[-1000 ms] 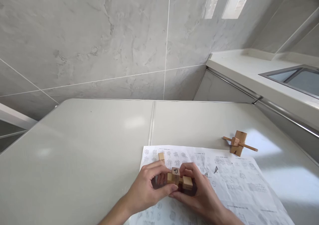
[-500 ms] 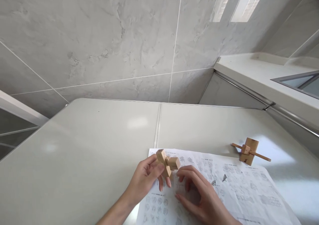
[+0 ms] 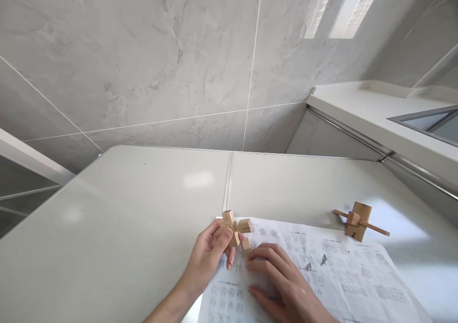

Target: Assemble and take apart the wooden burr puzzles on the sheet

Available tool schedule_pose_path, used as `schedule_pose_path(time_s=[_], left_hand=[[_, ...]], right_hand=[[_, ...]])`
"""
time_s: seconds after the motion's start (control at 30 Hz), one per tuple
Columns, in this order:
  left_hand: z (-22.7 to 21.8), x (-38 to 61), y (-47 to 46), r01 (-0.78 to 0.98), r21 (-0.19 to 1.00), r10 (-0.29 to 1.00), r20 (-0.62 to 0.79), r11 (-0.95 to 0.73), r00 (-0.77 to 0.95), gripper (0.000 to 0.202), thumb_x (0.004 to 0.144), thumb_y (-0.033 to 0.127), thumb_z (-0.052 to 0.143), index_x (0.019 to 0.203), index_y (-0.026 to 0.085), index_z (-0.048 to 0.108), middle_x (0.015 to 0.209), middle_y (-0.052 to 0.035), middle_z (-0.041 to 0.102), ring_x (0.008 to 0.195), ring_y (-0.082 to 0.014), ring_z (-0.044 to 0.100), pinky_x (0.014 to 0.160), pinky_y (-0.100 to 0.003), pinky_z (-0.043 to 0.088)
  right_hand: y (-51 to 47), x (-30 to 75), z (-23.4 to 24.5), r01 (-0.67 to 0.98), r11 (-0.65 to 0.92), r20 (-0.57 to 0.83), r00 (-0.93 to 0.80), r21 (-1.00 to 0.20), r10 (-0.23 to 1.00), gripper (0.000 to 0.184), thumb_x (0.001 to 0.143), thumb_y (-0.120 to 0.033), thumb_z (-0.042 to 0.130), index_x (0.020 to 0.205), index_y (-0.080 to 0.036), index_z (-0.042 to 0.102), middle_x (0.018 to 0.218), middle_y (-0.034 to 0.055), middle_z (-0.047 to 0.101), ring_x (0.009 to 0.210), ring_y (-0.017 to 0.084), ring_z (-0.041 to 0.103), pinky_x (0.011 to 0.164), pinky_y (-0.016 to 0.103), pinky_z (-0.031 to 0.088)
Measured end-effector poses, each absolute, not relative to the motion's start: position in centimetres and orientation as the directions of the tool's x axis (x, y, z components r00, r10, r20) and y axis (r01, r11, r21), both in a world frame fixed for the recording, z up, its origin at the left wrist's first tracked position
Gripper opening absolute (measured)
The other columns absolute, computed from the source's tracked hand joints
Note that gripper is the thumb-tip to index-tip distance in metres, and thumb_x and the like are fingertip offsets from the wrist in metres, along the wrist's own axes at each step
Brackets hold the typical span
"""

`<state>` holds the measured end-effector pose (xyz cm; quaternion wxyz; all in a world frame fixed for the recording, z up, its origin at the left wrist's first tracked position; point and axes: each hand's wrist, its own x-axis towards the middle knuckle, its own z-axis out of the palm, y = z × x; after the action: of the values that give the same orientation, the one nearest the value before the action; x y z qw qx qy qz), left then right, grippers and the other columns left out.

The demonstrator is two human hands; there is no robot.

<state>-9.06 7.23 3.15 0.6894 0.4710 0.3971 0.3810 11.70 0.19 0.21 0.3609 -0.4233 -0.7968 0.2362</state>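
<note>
My left hand (image 3: 209, 256) is closed around a light wooden interlocking puzzle (image 3: 229, 230), thumb on its front. A short wooden block (image 3: 245, 225) juts out from the puzzle's right side. Just below that block, a separate wooden puzzle piece (image 3: 246, 244) shows at the fingertips of my right hand (image 3: 282, 275). Those fingers are curled onto the piece's lower end, which they hide; the thumb lies lower, apart from it. Both hands are over a printed paper sheet (image 3: 343, 270) with rows of small diagrams.
Behind the sheet's upper right edge, another wooden puzzle (image 3: 359, 221) with a long thin rod through it stands on the white table (image 3: 161, 208). A seam (image 3: 228, 180) runs across the tabletop. Beyond it are a grey tiled wall (image 3: 143, 51) and a white ledge (image 3: 358, 103) at right.
My right hand has shifted slightly left, and its fingertips are now at a wooden piece beside the puzzle. My left hand has tilted the puzzle and moved it a little left. The view has tipped slightly upward.
</note>
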Motion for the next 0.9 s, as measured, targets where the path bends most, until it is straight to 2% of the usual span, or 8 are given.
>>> schedule_pose_path(time_s=[0.1, 0.17, 0.3, 0.43, 0.6, 0.73, 0.9], left_hand=[[3.3, -9.1, 7.1, -0.126, 0.961, 0.894, -0.173, 0.245, 0.413, 0.042, 0.102, 0.059, 0.066, 0.104, 0.017, 0.063, 0.1, -0.008, 0.074, 0.053, -0.0072, 0.052, 0.053, -0.025, 0.044], [3.4, -9.0, 7.0, -0.097, 0.967, 0.886, -0.173, 0.236, 0.431, 0.043, 0.102, 0.06, 0.065, 0.105, 0.017, 0.063, 0.096, -0.0067, 0.073, 0.053, -0.0081, 0.052, 0.055, -0.026, 0.045], [3.7, -8.9, 6.6, -0.007, 0.978, 0.868, -0.181, 0.208, 0.462, 0.048, 0.101, 0.066, 0.062, 0.098, 0.018, 0.062, 0.078, -0.0006, 0.063, 0.055, -0.0108, 0.052, 0.057, -0.027, 0.046], [4.0, -8.7, 6.3, 0.071, 0.982, 0.863, -0.189, 0.176, 0.469, 0.05, 0.104, 0.066, 0.056, 0.091, 0.018, 0.063, 0.069, 0.0027, 0.051, 0.057, -0.0111, 0.046, 0.059, -0.027, 0.042], [4.1, -8.7, 6.3, 0.125, 0.976, 0.861, -0.217, 0.18, 0.459, 0.053, 0.105, 0.068, 0.052, 0.108, 0.018, 0.068, 0.065, 0.0042, 0.046, 0.059, -0.0134, 0.043, 0.062, -0.028, 0.037], [3.8, -8.8, 6.3, 0.133, 0.967, 0.868, -0.252, 0.215, 0.428, 0.057, 0.104, 0.071, 0.049, 0.126, 0.021, 0.065, 0.064, 0.0054, 0.043, 0.057, -0.0138, 0.041, 0.059, -0.028, 0.036], [3.6, -8.7, 6.3, 0.115, 0.967, 0.872, -0.253, 0.226, 0.419, 0.058, 0.103, 0.073, 0.047, 0.115, 0.021, 0.069, 0.074, 0.0015, 0.051, 0.056, -0.0116, 0.037, 0.054, -0.025, 0.034]], right_hand=[[0.1, 11.7, -0.2, 0.523, 0.491, 0.387, -0.301, -0.697, 0.871, 0.019, 0.096, -0.015, 0.067, 0.101, -0.028, 0.053, 0.096, 0.0057, 0.07, 0.088, 0.027, 0.066, 0.071, 0.039, 0.061], [0.0, 11.7, -0.6, 0.563, 0.435, 0.372, -0.23, -0.702, 0.899, 0.019, 0.096, -0.015, 0.065, 0.097, -0.027, 0.051, 0.091, 0.0042, 0.067, 0.081, 0.025, 0.065, 0.067, 0.037, 0.059], [-0.1, 11.8, -1.1, 0.602, 0.338, 0.326, -0.134, -0.723, 0.936, 0.02, 0.095, -0.014, 0.064, 0.106, -0.028, 0.054, 0.093, 0.0044, 0.067, 0.083, 0.025, 0.066, 0.07, 0.037, 0.059], [0.0, 11.7, -1.1, 0.598, 0.361, 0.336, -0.158, -0.715, 0.928, 0.021, 0.101, -0.017, 0.062, 0.118, -0.028, 0.057, 0.099, 0.0062, 0.07, 0.089, 0.027, 0.067, 0.075, 0.04, 0.061], [0.3, 11.6, -1.1, 0.616, 0.417, 0.38, -0.2, -0.668, 0.903, 0.031, 0.107, -0.017, 0.056, 0.135, -0.028, 0.057, 0.107, 0.0086, 0.071, 0.091, 0.028, 0.067, 0.078, 0.043, 0.061], [0.3, 11.7, -1.2, 0.623, 0.42, 0.365, -0.223, -0.66, 0.904, 0.019, 0.105, -0.018, 0.06, 0.121, -0.029, 0.062, 0.103, 0.0072, 0.07, 0.088, 0.028, 0.066, 0.076, 0.042, 0.059], [0.3, 11.9, -1.2, 0.555, 0.395, 0.349, -0.193, -0.732, 0.917, 0.014, 0.109, -0.02, 0.05, 0.118, -0.027, 0.058, 0.103, 0.0077, 0.067, 0.087, 0.026, 0.065, 0.077, 0.039, 0.057]])
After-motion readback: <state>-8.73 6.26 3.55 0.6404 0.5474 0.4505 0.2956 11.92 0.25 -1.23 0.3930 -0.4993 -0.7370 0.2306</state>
